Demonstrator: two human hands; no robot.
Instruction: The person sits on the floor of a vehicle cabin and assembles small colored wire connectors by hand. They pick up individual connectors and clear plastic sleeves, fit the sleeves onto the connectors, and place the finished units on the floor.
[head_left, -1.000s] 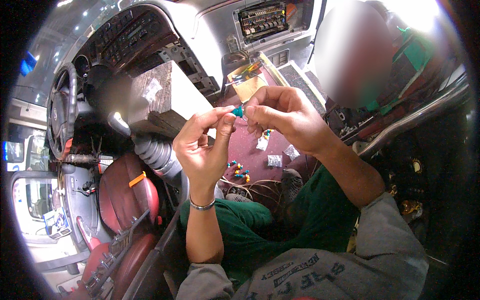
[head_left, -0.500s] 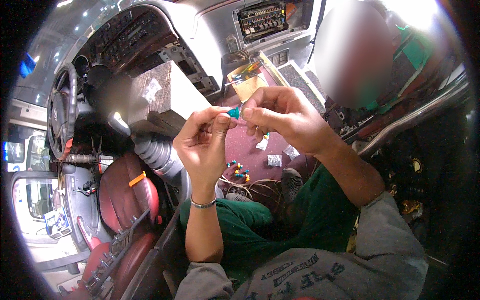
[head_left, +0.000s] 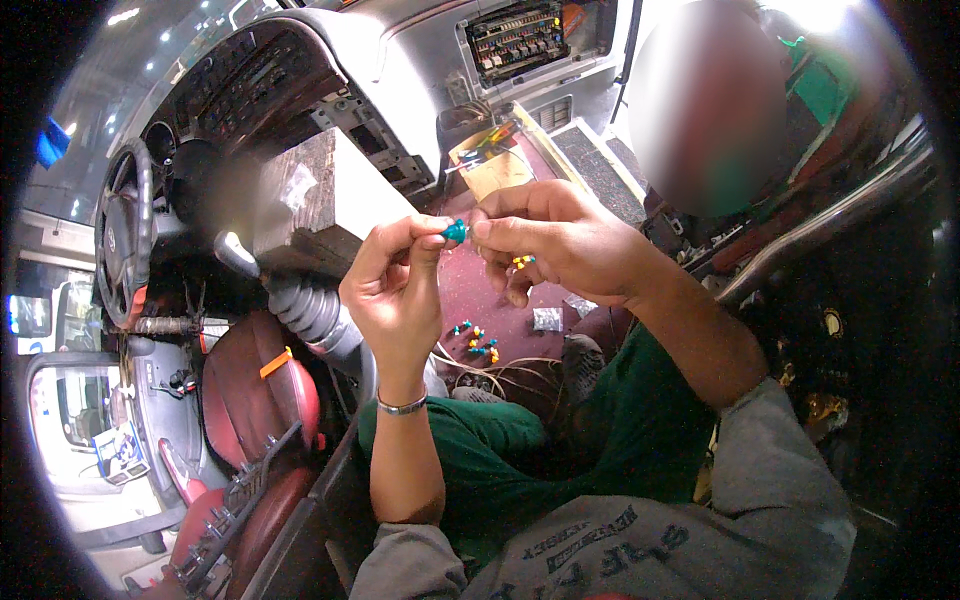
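Note:
My left hand [head_left: 398, 290] is closed, pinching a small teal plastic piece [head_left: 455, 231], shaped like a bulb socket, between thumb and forefinger. My right hand [head_left: 560, 240] meets its tip from the right. Thumb and forefinger there are pinched together on a tiny pale bit that I cannot make out. Small yellow pieces [head_left: 523, 261] show at the right hand's curled lower fingers, seemingly tucked in them. Below the hands, several loose teal and yellow pieces [head_left: 480, 345] lie on the dark red floor [head_left: 520, 345], near a small clear bag [head_left: 547, 319].
A wooden block [head_left: 320, 200] with a clear bag on top stands left of my hands, beside the gear lever [head_left: 237, 252]. The steering wheel [head_left: 122, 230] is further left. Ahead are tools on a yellowish sheet [head_left: 497, 170] and an open fuse box [head_left: 522, 45]. A blurred person sits at right.
Both hands have shifted slightly left with the teal piece, still fingertip to fingertip. The yellow pieces by my right hand now show more plainly.

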